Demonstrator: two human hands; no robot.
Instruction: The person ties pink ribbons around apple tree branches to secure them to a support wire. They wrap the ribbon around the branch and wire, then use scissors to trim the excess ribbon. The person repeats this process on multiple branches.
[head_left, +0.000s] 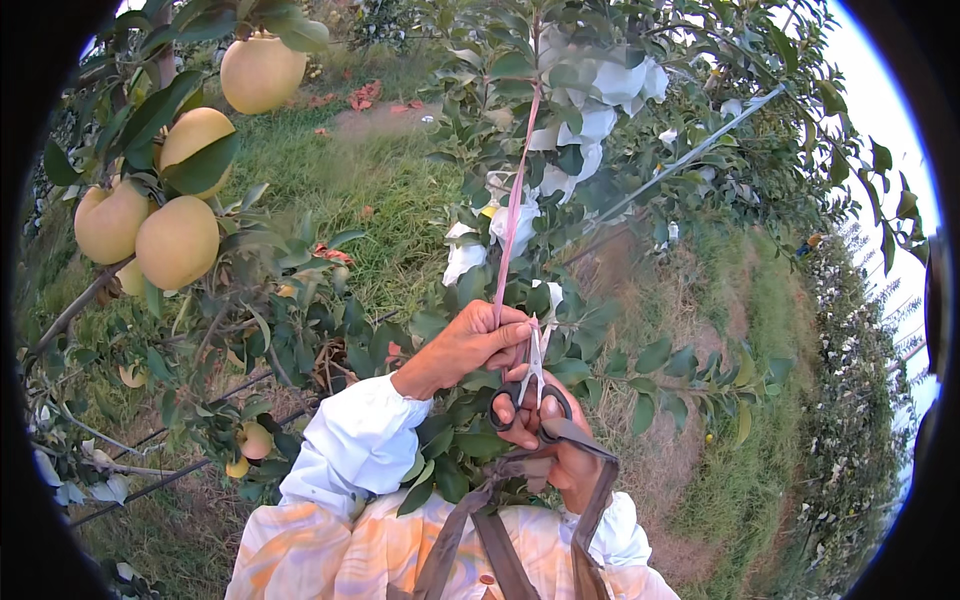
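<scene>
My left hand [462,345] pinches a pink twine [517,200], which runs taut upward into the leafy branches. My right hand [568,468] has its fingers through the dark handles of a pair of scissors [537,358]. The scissors point up, their blades slightly apart and right beside my left fingertips. Whether the twine lies between the blades, I cannot tell. A grey-brown strap [597,500] hangs by the scissor handles and runs down over my patterned clothing [330,550]. Green leaves [455,475] fill the space under my hands.
Several pale yellow apples [178,243] hang from a branch at the left. White bags or wrappings [590,125] hang among the leaves ahead. A thin pale pole [700,150] slants across at upper right. Dark lines [150,488] cross at lower left, above the grass [350,200].
</scene>
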